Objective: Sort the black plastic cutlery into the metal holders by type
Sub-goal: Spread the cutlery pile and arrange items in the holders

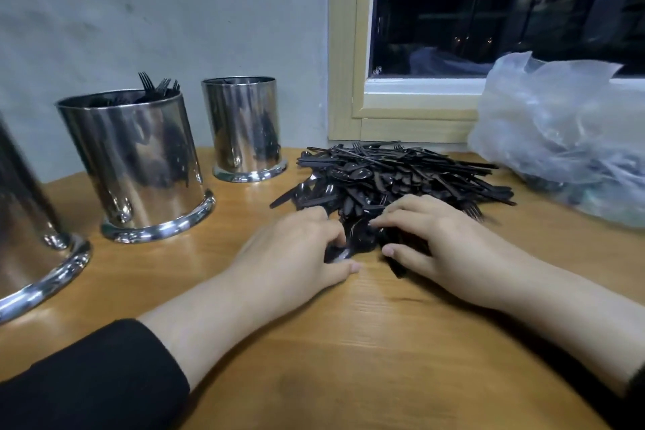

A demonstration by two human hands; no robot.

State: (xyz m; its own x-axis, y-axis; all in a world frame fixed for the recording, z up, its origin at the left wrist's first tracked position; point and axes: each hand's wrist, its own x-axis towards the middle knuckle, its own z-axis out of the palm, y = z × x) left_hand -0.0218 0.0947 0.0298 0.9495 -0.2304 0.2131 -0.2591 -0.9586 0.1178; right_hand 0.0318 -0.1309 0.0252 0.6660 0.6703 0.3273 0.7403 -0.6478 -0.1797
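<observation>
Head view: black plastic cutlery pile (401, 174) is heaped on the wooden worktop (349, 342); pieces at its near edge are gripped by both hands, left hand (296, 248) and right hand (436, 241). Light, slippery, springy pieces are probably best taken by the handles.

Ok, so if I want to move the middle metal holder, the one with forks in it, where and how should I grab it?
Probably best around the middle holder's smooth side wall, about midway up, coming from the front right, where the table is bare. It stands upright and widens into a flared base, so wrap a hand around the wall rather than the top, where fork tines stick out.
</observation>
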